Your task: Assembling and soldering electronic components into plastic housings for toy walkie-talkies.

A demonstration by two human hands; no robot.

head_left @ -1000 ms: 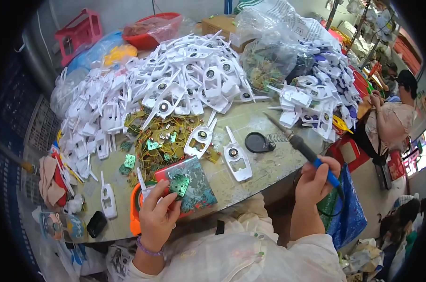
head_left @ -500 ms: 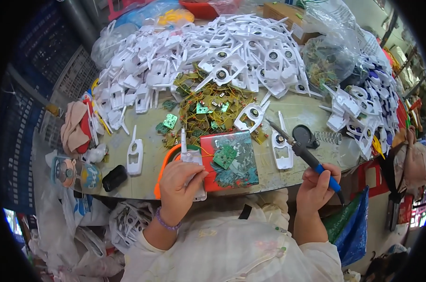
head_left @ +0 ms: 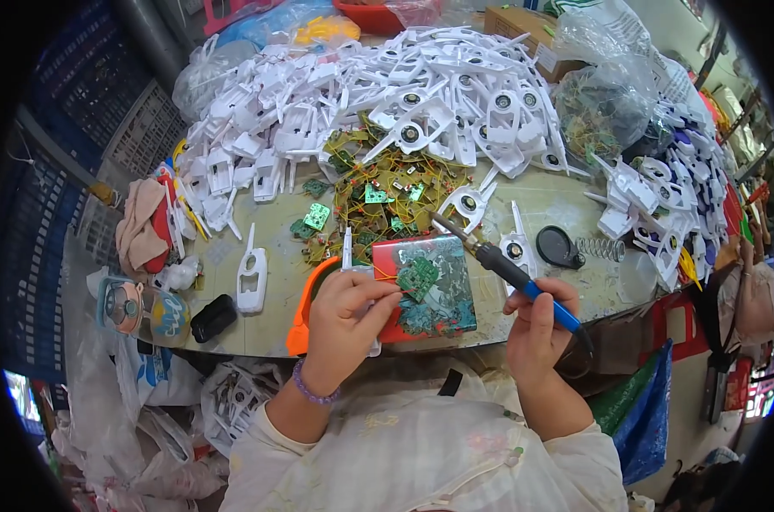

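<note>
My right hand [head_left: 539,337] grips a soldering iron [head_left: 508,271] by its blue handle, the metal tip pointing up and left above the table. My left hand [head_left: 342,326] is closed in a pinch at the left edge of a small green circuit board [head_left: 418,277]. What lies between those fingertips is too small to make out; thin wires show close by. The board rests on a red block [head_left: 387,252] whose top is covered with grey-green residue. Partly hidden under my left hand is a white plastic housing [head_left: 347,249], beside an orange object [head_left: 300,317].
Wired circuit boards [head_left: 387,200] lie heaped beyond the block, before a large pile of white housings [head_left: 276,111]. Single housings [head_left: 251,282] lie nearer. A round black dish [head_left: 557,247] and a coil spring [head_left: 602,248] sit right; a clear jar [head_left: 160,314] stands left.
My right hand has moved left, bringing the soldering iron closer to the red block. My left hand has shifted slightly right and up, its pinch now at the circuit board's edge.
</note>
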